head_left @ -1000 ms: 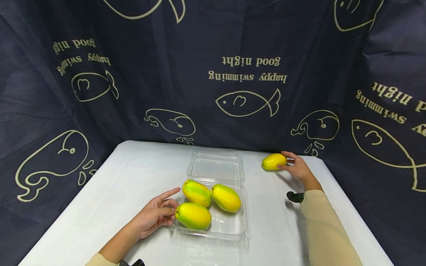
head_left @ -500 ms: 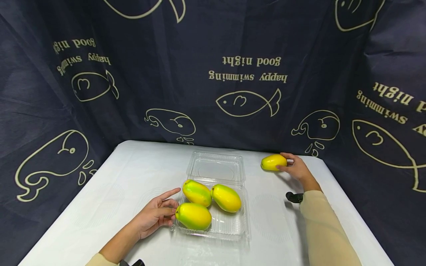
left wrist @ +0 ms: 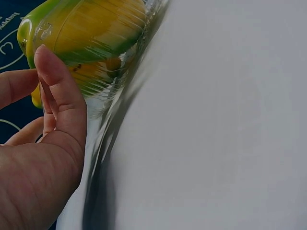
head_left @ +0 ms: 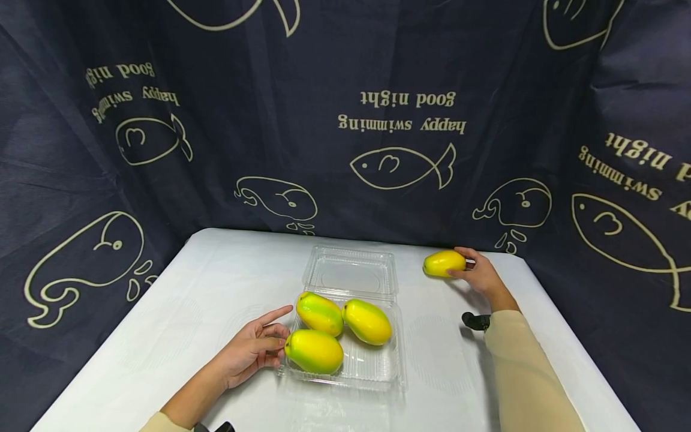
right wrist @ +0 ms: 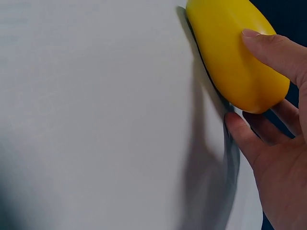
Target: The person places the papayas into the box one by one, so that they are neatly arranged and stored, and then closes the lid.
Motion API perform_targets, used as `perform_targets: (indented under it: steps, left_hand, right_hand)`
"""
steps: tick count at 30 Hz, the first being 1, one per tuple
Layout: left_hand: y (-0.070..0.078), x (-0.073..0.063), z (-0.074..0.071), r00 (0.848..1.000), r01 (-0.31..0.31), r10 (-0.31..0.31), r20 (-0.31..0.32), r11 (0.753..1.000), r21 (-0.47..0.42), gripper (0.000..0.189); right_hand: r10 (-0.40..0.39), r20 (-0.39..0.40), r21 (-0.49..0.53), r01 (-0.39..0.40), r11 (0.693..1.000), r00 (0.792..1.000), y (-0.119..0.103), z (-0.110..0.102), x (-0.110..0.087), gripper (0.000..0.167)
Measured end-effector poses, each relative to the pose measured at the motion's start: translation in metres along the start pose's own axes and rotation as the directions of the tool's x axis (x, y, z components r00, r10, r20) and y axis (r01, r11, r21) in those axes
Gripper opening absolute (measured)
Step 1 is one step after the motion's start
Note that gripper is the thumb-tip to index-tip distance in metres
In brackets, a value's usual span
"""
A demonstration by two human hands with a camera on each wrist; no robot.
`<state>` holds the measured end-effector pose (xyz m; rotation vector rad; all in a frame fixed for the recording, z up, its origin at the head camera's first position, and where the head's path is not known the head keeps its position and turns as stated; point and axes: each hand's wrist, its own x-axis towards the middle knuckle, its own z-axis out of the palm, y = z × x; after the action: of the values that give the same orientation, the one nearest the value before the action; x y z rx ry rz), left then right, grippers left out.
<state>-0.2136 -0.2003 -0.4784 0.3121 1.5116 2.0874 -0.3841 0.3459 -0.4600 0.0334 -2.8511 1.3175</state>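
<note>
At the far right of the table, my right hand (head_left: 482, 275) grips a yellow mango (head_left: 444, 263). The right wrist view shows the thumb lying on the side of this mango (right wrist: 235, 52), with fingers at its rounded end. My left hand (head_left: 252, 348) pinches the left edge of a clear plastic clamshell box (head_left: 372, 371). Three yellow-green mangoes lie inside the box: one at front left (head_left: 314, 351), one behind it (head_left: 320, 313) and one to the right (head_left: 367, 322). In the left wrist view, thumb and finger meet at the box wall (left wrist: 100, 91), mangoes showing through it.
The box's lid (head_left: 351, 270) lies folded open toward the back of the white-covered table (head_left: 216, 288). A dark curtain (head_left: 324, 120) with fish drawings and lettering hangs behind and at both sides. Black wrist gear (head_left: 476, 321) sits at the right wrist.
My right hand and its mango have shifted very slightly to the left. The left hand, the box and the three mangoes in it stay where they were.
</note>
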Motion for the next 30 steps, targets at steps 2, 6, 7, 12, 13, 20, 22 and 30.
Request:
perform_targets:
  steps: [2,6,7,12,13,20,22,30]
  left_hand:
    - [0.0,0.0,0.0,1.0,0.001,-0.001,0.0,1.0,0.001,0.086]
    - [0.001,0.0,0.001,1.0,0.002,-0.002,-0.003,1.0,0.003,0.086]
    - [0.001,0.0,0.001,1.0,0.003,-0.003,-0.004,1.0,0.003,0.086]
    - [0.001,0.0,0.001,1.0,0.006,-0.006,-0.009,1.0,0.006,0.086]
    - [0.001,0.0,0.001,1.0,0.006,-0.006,-0.009,1.0,0.006,0.087]
    - [0.0,-0.001,0.0,1.0,0.007,-0.007,-0.008,1.0,0.002,0.087]
    - [0.0,-0.001,0.0,1.0,0.007,-0.007,-0.01,1.0,0.001,0.087]
    - [-0.001,-0.001,0.001,1.0,0.004,-0.004,-0.006,1.0,0.0,0.086]
  right_hand:
    - [-0.005,-0.003,-0.001,0.005,1.0,1.0,0.001,0.0,0.0,0.08]
    - [-0.011,-0.006,-0.002,0.011,1.0,1.0,0.004,0.001,0.0,0.081]
    - [-0.01,-0.009,0.0,0.01,1.0,1.0,0.005,0.001,0.001,0.081]
    - [0.001,-0.022,0.01,-0.001,1.0,1.0,0.008,0.003,0.002,0.08]
    - [0.0,-0.025,0.01,0.0,1.0,1.0,0.009,0.003,0.002,0.079]
    - [-0.02,-0.048,0.021,0.021,1.0,0.999,0.009,0.006,0.001,0.076]
    - [-0.018,-0.054,0.03,0.02,0.999,0.998,0.009,0.007,0.0,0.076]
    - [-0.011,-0.069,0.042,0.014,0.999,0.998,0.01,0.01,-0.001,0.076]
